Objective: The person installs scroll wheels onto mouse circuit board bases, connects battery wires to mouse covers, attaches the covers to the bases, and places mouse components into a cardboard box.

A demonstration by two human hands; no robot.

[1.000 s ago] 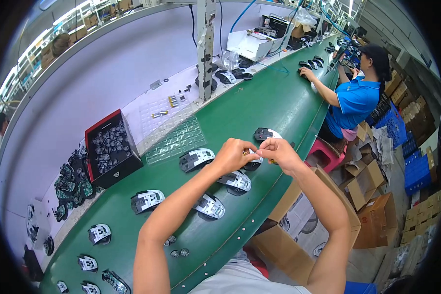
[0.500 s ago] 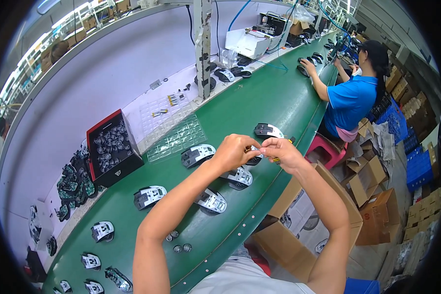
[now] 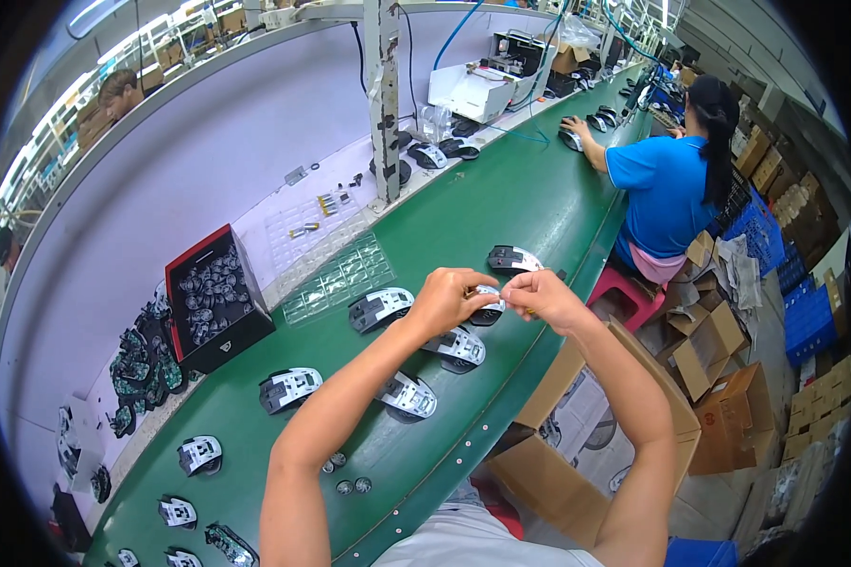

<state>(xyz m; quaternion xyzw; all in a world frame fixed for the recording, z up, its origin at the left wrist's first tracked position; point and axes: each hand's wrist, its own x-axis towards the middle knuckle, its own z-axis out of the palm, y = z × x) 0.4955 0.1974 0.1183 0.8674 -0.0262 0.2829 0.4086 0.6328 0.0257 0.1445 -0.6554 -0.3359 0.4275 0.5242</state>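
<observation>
Right of the black box [image 3: 241, 340], a mouse shell [image 3: 486, 317] lies on the worktop [image 3: 435, 227]. Our left hand [image 3: 447, 300] is pinched closed, contents too small to tell; our right hand [image 3: 550, 298], likewise pinched, grips a partly hidden yellow part [image 3: 530, 313]. For control, we should pinch lightly.

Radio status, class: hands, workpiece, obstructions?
Left hand, right hand: close together, grips unclear. Small yellow piece at right hand. White-black curved mouse shell partly hidden behind hands.
</observation>
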